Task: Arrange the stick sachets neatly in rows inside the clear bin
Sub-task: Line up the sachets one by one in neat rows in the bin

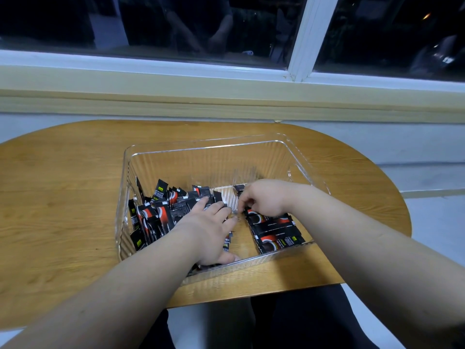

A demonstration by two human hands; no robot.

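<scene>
A clear ribbed bin stands on the wooden table. Its left half holds a jumbled heap of black and red stick sachets. Along its right side, several sachets lie flat in a row, one behind another. My left hand lies flat on the heap with fingers stretched out, at the heap's right edge. My right hand hovers over the far end of the row, its fingers curled down onto a sachet there; the sachet under the fingers is mostly hidden.
The oval wooden table stands against a wall under a window sill. The bin's back half holds no sachets. The table's near edge runs just below the bin, above my dark-clothed lap.
</scene>
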